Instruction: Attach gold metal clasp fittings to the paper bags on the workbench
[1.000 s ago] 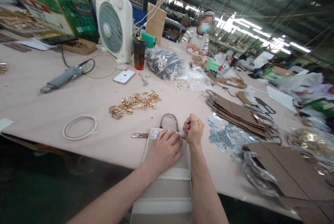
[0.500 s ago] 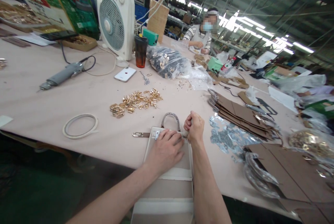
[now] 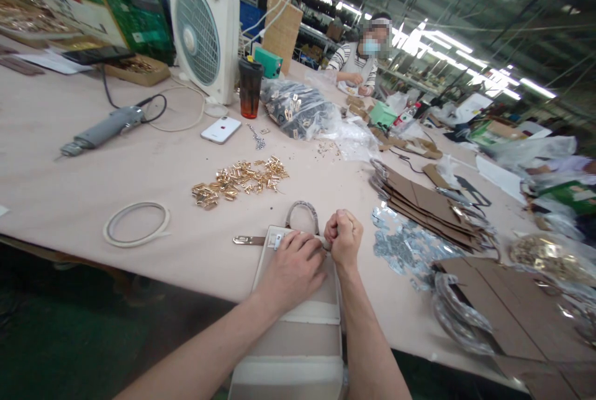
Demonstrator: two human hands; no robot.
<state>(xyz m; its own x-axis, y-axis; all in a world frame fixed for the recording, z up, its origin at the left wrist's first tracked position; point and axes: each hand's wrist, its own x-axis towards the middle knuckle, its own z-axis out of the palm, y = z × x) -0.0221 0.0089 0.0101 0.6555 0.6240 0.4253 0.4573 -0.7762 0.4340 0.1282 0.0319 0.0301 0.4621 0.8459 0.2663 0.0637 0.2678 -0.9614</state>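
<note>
Both hands barely shift: right hand (image 3: 344,235) dips slightly, fist still closed on something small and hidden at the top edge of the cream bag (image 3: 298,331), left hand (image 3: 293,266) stays pressed flat on it, palm down, bag lying at the counter's (image 3: 139,164) near edge

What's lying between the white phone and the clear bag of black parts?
A short silver chain lies on the table between the phone and the bag, as the head view shows.

Bright overhead strip lights glare; edges bend and blur.
</note>
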